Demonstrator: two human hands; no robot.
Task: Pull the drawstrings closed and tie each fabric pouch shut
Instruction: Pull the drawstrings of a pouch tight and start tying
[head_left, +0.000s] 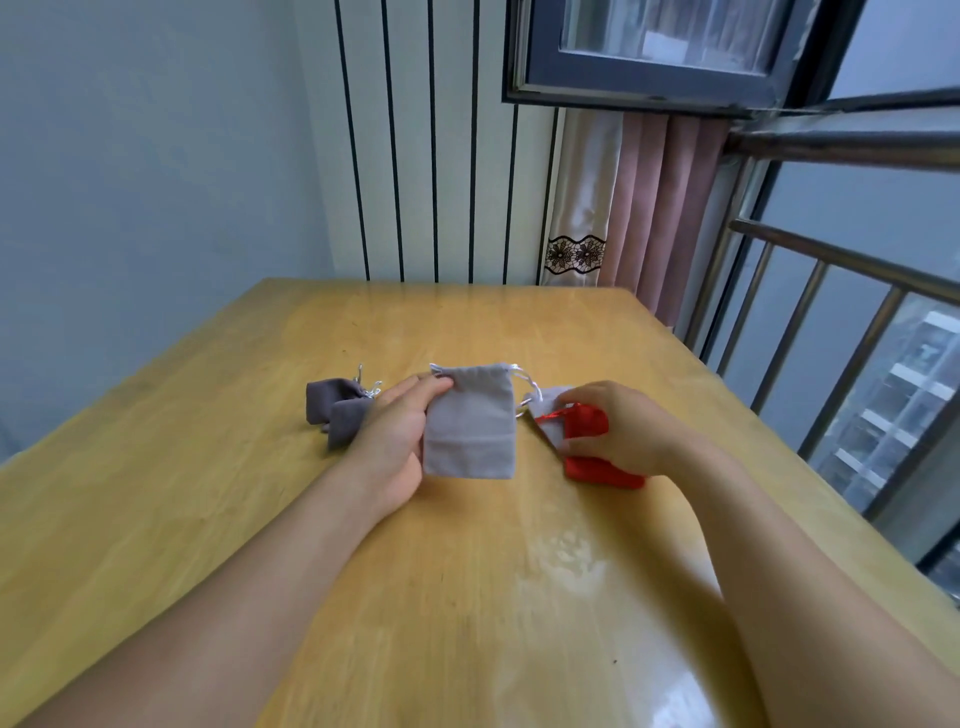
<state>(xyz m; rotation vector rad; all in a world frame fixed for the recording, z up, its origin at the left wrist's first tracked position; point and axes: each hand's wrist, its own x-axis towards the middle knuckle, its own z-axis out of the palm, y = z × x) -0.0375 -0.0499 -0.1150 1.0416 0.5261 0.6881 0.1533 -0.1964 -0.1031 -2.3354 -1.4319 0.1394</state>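
Two bare forearms reach in from the near edge over a wooden table (467, 597), the left one angled up from the lower left, the right one from the lower right corner.

At the left of the group lie two dark grey pouches (335, 410), their tops gathered, with silvery cords (366, 388) showing at their necks; the nearer one touches the back of the left hand (397, 441). That hand is turned palm inward and holds a light grey pouch (470, 421) upright by its left edge, thumb across the front near the top corner, fingers hidden behind the cloth. The pouch's mouth is flat and ungathered, with white cord loops at both top corners.

Just right of it another light grey pouch (550, 415) lies on the table, partly under a red pouch (589, 423). The right hand (618, 426), palm down, pinches the red pouch near its neck with curled fingers; a second red pouch (602, 470) shows beneath the wrist.

Behind the table are a striped wall, a pink curtain (660, 208) and a window railing (841, 291).
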